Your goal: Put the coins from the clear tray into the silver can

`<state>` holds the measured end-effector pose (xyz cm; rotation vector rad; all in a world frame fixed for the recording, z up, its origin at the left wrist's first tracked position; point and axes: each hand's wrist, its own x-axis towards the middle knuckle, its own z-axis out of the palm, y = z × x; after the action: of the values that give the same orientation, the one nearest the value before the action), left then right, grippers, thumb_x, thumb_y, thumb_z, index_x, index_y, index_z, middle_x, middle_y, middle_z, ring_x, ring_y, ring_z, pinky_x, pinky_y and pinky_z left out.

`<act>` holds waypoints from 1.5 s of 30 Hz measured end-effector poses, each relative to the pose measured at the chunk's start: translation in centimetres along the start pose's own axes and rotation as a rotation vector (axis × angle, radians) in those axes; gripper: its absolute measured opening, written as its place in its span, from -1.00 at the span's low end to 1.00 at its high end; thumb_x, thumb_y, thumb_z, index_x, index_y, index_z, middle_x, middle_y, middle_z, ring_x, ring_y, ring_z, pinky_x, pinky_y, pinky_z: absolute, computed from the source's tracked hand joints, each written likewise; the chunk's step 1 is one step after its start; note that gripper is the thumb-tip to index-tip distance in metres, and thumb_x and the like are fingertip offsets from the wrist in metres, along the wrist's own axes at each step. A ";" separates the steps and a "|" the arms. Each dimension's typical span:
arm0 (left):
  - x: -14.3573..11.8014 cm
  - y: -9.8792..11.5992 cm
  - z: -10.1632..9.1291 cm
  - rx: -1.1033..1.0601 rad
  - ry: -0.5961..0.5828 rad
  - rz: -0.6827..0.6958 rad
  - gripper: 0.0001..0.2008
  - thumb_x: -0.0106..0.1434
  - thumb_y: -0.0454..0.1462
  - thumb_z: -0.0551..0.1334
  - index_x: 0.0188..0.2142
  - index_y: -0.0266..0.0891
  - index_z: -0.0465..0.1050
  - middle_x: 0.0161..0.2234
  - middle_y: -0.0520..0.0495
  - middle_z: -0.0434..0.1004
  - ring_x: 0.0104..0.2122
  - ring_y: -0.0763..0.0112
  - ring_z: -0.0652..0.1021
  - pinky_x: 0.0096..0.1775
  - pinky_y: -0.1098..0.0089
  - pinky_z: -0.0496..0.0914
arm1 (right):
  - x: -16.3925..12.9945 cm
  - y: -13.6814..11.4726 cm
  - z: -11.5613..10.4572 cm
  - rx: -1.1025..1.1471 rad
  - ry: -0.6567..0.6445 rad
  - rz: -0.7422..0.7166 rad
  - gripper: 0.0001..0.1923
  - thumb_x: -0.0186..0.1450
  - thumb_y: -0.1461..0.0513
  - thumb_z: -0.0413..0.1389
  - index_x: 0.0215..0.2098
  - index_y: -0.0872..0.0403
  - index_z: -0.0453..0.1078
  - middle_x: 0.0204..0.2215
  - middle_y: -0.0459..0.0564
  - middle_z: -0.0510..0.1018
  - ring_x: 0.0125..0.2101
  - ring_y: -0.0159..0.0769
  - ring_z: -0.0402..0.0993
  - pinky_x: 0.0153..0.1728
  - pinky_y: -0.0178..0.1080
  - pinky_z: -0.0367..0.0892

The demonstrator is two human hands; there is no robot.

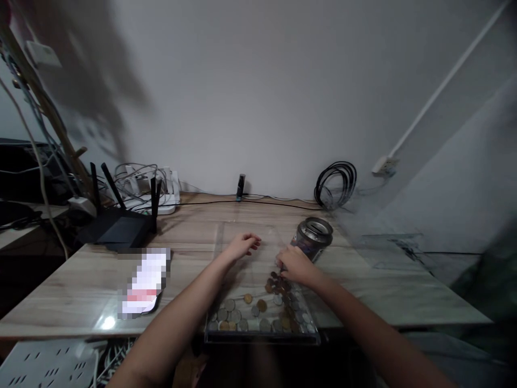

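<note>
My left hand (244,246) hovers over the far part of a clear plastic tray (262,338), its fingers loosely bent and apart with nothing visible in them. Inside the tray lie silver, gold and copper-coloured coins (264,325), mostly along its near edge and right side. Over the copper coins (275,283) at the right side is my right hand (298,263), fingers bent downward and together; whatever they grip is hidden. Just behind that hand stands a can-shaped coin bank (313,240), dark and printed, with a slot in its silver top.
A lit phone (147,283), blurred out, lies to the left on the wooden desk (194,231). Behind it are a black router (125,226) and white devices with cables (161,188). A small black device (240,187) and coiled black cable (337,183) sit by the wall.
</note>
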<state>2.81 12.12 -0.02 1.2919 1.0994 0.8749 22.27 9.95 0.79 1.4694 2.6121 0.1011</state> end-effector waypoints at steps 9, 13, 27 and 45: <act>0.0 -0.2 -0.1 0.082 -0.035 -0.003 -0.77 0.13 -0.28 0.00 -0.28 -0.30 0.36 -0.26 -0.13 0.47 -0.35 0.49 0.45 -0.45 0.54 0.25 | -2.5 -1.0 0.0 0.067 0.166 0.116 -0.85 0.09 0.29 0.06 -0.35 0.06 0.42 -0.42 0.02 0.45 -0.25 -0.22 0.27 -0.17 -0.20 0.01; 0.1 -0.3 -0.1 0.099 -0.035 -0.014 -0.78 0.14 -0.28 0.00 -0.28 -0.30 0.35 -0.25 -0.12 0.47 -0.35 0.51 0.45 -0.46 0.56 0.25 | -5.3 -1.7 -0.5 0.303 -0.091 -0.059 -0.79 0.05 0.32 0.07 -0.32 0.04 0.41 -0.46 -0.07 0.47 -0.35 -0.31 0.32 -0.30 -0.30 0.07; 0.4 -0.6 -0.2 0.121 -0.056 -0.002 -0.78 0.14 -0.29 0.02 -0.26 -0.31 0.35 -0.26 -0.13 0.46 -0.38 0.52 0.44 -0.46 0.56 0.25 | -6.9 -3.0 -0.8 0.260 -0.199 -0.220 -0.91 0.04 0.35 0.07 -0.46 0.08 0.38 -0.41 -0.07 0.47 -0.32 -0.27 0.32 -0.27 -0.25 0.06; 0.2 -0.4 -0.4 0.125 -0.068 -0.017 -0.77 0.15 -0.28 0.00 -0.26 -0.30 0.35 -0.24 -0.13 0.46 -0.36 0.51 0.45 -0.45 0.56 0.26 | -6.6 -2.7 -1.9 0.254 -0.207 -0.175 -0.96 0.02 0.29 0.11 -0.50 0.10 0.37 -0.50 -0.08 0.48 -0.43 -0.33 0.32 -0.38 -0.33 0.09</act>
<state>2.47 12.35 -0.46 1.4039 1.1240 0.7540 23.13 2.91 2.96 1.2326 2.6393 -0.3931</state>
